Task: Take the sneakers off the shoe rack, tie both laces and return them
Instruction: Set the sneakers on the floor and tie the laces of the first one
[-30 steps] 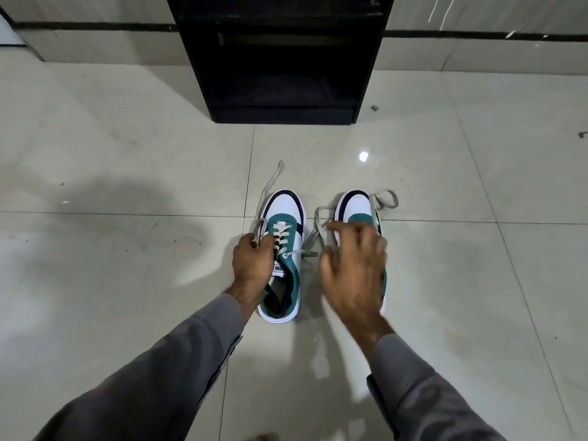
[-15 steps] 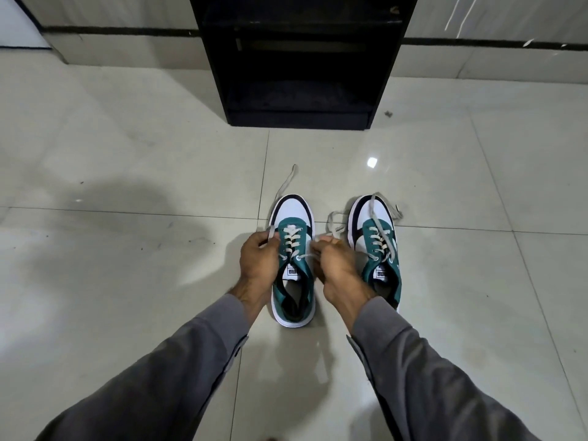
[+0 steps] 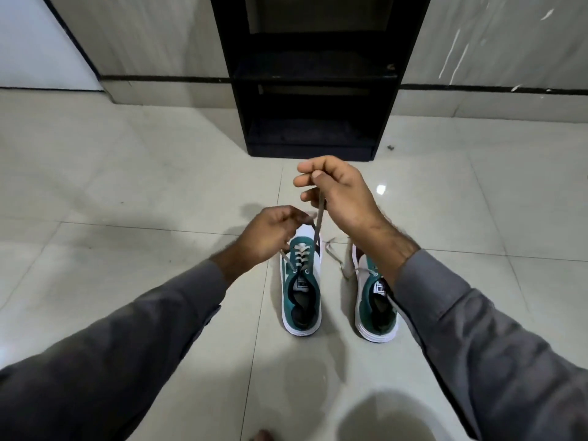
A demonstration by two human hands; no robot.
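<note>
Sneakers: a teal-and-white pair is set on the floor (image 3: 127,186), toes pointed at the shoe rack (image 3: 313,74); both are below the hands, off the rack.
Left sneaker (image 3: 302,300): placed directly beneath the left hand; toe partly hidden by that hand; laces not yet tied.
Right sneaker (image 3: 375,310): seen below the right wrist, front part covered by the forearm; a loose lace end (image 3: 335,257) is left trailing on the tile between the two shoes.
Left hand (image 3: 270,237): fingers closed in a pinch on one lace end of the left sneaker, held low, just above the toe.
Right hand (image 3: 340,195): thumb and fingers closed on the other lace (image 3: 318,227) of the left sneaker, which is drawn up taut from the eyelets; this hand is held higher and farther forward than the left.
Shoe rack: black, open-shelved, stood against the wall beyond both hands; no shoes are seen on the visible shelves.
Sleeves (image 3: 143,338): grey, long, worn down to both wrists.
</note>
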